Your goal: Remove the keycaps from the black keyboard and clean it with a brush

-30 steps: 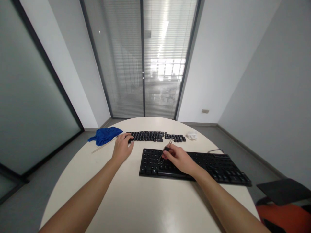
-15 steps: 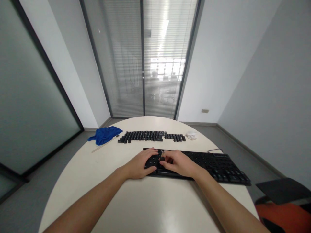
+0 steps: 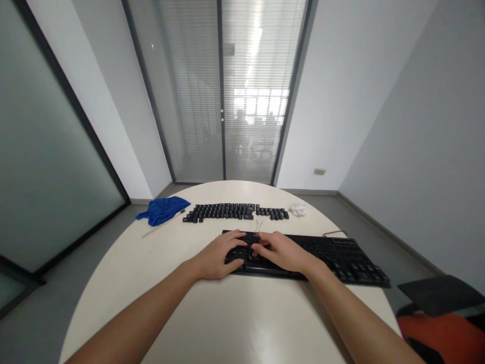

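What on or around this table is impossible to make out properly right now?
All in the head view:
- Keys under the left hand: that hand covers part of the black keyboard.
- Middle of the wire tool: hidden by the right hand.
- Markings on the loose keycaps: too small to read.
- Rest of the chair: cut off by the right and bottom edges.

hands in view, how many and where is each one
2. The left hand rests on the left end of the black keyboard; the right hand, beside it over the keyboard, holds a thin wire tool. No other hand shows.
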`<state>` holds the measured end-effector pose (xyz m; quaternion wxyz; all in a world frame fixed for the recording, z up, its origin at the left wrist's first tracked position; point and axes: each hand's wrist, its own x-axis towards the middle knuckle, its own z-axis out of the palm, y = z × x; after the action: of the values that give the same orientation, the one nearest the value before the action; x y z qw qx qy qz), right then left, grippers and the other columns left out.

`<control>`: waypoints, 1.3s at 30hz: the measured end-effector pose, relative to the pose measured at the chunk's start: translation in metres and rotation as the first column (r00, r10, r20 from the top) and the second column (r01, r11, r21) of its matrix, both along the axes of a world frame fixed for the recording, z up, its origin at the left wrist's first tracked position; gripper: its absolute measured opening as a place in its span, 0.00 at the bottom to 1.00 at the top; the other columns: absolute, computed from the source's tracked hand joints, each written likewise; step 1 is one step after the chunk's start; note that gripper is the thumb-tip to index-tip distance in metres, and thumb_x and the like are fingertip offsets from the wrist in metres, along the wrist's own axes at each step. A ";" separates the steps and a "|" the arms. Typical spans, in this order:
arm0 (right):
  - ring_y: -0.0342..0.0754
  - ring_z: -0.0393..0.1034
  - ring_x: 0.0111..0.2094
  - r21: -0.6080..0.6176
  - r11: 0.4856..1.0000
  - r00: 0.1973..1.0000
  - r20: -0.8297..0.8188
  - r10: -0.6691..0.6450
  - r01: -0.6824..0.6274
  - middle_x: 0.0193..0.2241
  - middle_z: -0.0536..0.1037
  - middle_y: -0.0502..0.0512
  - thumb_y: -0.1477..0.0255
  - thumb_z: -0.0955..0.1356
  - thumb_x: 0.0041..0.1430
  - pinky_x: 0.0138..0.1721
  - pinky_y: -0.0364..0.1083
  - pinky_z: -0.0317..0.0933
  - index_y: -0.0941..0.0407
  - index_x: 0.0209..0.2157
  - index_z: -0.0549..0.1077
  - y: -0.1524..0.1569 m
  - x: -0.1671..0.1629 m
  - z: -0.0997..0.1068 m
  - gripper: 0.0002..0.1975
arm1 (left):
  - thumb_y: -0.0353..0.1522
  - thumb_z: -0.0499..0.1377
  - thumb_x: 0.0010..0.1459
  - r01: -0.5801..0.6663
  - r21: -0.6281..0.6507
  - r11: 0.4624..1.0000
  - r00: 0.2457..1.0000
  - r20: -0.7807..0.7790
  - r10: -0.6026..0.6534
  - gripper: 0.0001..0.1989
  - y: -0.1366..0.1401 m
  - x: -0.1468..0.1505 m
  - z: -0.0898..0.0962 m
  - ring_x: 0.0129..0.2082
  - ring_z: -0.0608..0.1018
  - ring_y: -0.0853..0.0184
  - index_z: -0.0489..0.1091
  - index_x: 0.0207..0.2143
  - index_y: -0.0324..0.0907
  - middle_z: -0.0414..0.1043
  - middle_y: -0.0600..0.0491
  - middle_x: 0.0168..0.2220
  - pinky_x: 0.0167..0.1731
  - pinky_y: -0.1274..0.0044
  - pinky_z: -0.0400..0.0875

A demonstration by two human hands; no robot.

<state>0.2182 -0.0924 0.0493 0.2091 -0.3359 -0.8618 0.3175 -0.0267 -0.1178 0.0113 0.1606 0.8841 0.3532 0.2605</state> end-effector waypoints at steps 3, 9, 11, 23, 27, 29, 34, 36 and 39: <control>0.49 0.77 0.33 -0.050 0.999 0.999 -0.032 -0.002 0.001 0.32 0.83 0.54 0.63 0.63 0.67 0.37 0.45 0.65 0.55 0.36 0.72 0.004 0.000 -0.004 0.12 | 0.33 0.61 0.58 -0.010 -0.002 1.000 1.000 0.012 0.010 0.24 0.000 0.002 -0.001 0.65 0.61 0.54 0.66 0.57 0.46 0.63 0.46 0.62 0.63 0.57 0.57; 0.49 0.76 0.34 -0.164 0.986 0.981 -0.192 -0.027 -0.005 0.31 0.81 0.55 0.59 0.62 0.67 0.39 0.46 0.67 0.58 0.41 0.72 0.011 -0.002 -0.016 0.16 | 0.33 0.63 0.57 -0.084 -0.033 0.996 0.992 0.088 0.086 0.17 0.001 0.012 -0.004 0.63 0.64 0.54 0.72 0.49 0.45 0.70 0.47 0.58 0.61 0.58 0.59; 0.48 0.76 0.34 -0.164 0.986 0.969 -0.240 -0.064 0.024 0.31 0.80 0.55 0.58 0.62 0.67 0.40 0.46 0.68 0.57 0.42 0.72 0.010 -0.006 -0.017 0.17 | 0.33 0.64 0.56 -0.116 -0.058 0.992 0.984 0.130 0.123 0.15 0.002 0.015 -0.004 0.61 0.67 0.55 0.73 0.47 0.45 0.73 0.48 0.55 0.61 0.59 0.60; 0.50 0.77 0.37 -0.136 0.986 0.947 -0.291 -0.137 0.101 0.34 0.82 0.55 0.59 0.63 0.67 0.44 0.49 0.68 0.55 0.49 0.71 0.004 -0.016 -0.018 0.18 | 0.31 0.64 0.56 -0.144 -0.175 0.974 0.943 0.275 0.189 0.08 0.008 0.018 -0.006 0.45 0.76 0.60 0.74 0.40 0.44 0.77 0.50 0.42 0.50 0.67 0.68; 0.50 0.77 0.38 -0.128 0.985 0.938 -0.314 -0.148 0.112 0.34 0.81 0.55 0.57 0.63 0.66 0.44 0.48 0.68 0.56 0.47 0.71 0.005 -0.016 -0.019 0.18 | 0.30 0.63 0.56 -0.183 -0.151 0.971 0.940 0.261 0.218 0.09 0.007 0.018 -0.007 0.44 0.76 0.61 0.73 0.41 0.44 0.77 0.51 0.42 0.49 0.69 0.68; 0.49 0.77 0.38 -0.126 0.986 0.936 -0.323 -0.142 0.106 0.34 0.81 0.55 0.58 0.63 0.66 0.44 0.48 0.68 0.56 0.46 0.71 0.005 -0.017 -0.019 0.17 | 0.30 0.63 0.56 -0.199 -0.125 0.972 0.940 0.256 0.225 0.12 0.006 0.018 -0.006 0.44 0.76 0.61 0.72 0.43 0.44 0.76 0.51 0.43 0.49 0.68 0.68; 0.49 0.77 0.38 -0.144 0.983 0.933 -0.326 -0.153 0.110 0.35 0.81 0.55 0.59 0.63 0.66 0.44 0.48 0.68 0.55 0.46 0.70 0.006 -0.018 -0.021 0.16 | 0.30 0.62 0.57 -0.206 -0.006 0.978 0.956 0.210 0.203 0.11 0.002 0.017 0.001 0.45 0.75 0.60 0.71 0.44 0.45 0.75 0.50 0.43 0.47 0.68 0.69; 0.49 0.77 0.37 -0.139 0.981 0.933 -0.313 -0.176 0.139 0.33 0.81 0.54 0.59 0.64 0.66 0.43 0.48 0.68 0.55 0.46 0.69 0.007 -0.018 -0.023 0.15 | 0.31 0.60 0.59 -0.191 0.032 0.981 0.966 0.182 0.183 0.08 0.000 0.017 0.005 0.45 0.74 0.61 0.72 0.43 0.46 0.74 0.51 0.42 0.47 0.69 0.69; 0.49 0.77 0.34 -0.118 0.976 0.933 -0.290 -0.211 0.184 0.31 0.82 0.53 0.59 0.64 0.65 0.39 0.47 0.67 0.55 0.45 0.67 0.008 -0.017 -0.024 0.14 | 0.31 0.58 0.62 -0.169 0.054 0.984 0.977 0.144 0.160 0.08 -0.001 0.017 0.007 0.45 0.75 0.62 0.73 0.44 0.47 0.74 0.52 0.42 0.47 0.70 0.69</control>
<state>0.2008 -0.0843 0.0253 0.3536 -0.3773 -0.7668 0.3803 -0.0095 -0.1187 0.0185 0.1335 0.8363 0.4045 0.3452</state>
